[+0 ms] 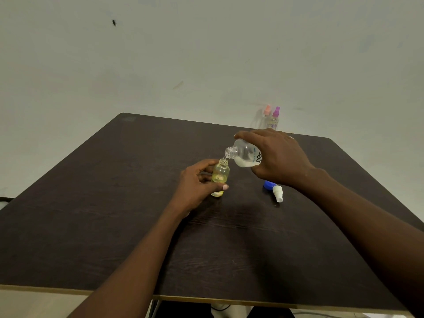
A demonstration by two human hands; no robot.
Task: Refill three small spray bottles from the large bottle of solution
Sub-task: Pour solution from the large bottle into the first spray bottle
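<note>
The right hand point(275, 157) grips the large bottle point(244, 154), tilted with its open neck touching the mouth of the yellow spray bottle point(220, 175), which the left hand point(195, 184) clasps upright on the dark table point(103, 203); two capped spray bottles point(271, 118) stand at the far edge, a blue cap point(268, 185) and white sprayer head point(278, 193) lie beside the right wrist

Dim, even indoor light with a greenish cast. Soft shadows fall on the table point(114, 203) beneath the arms. Wide-angle bending shows at frame edges; far bottles point(271, 118) look soft.
</note>
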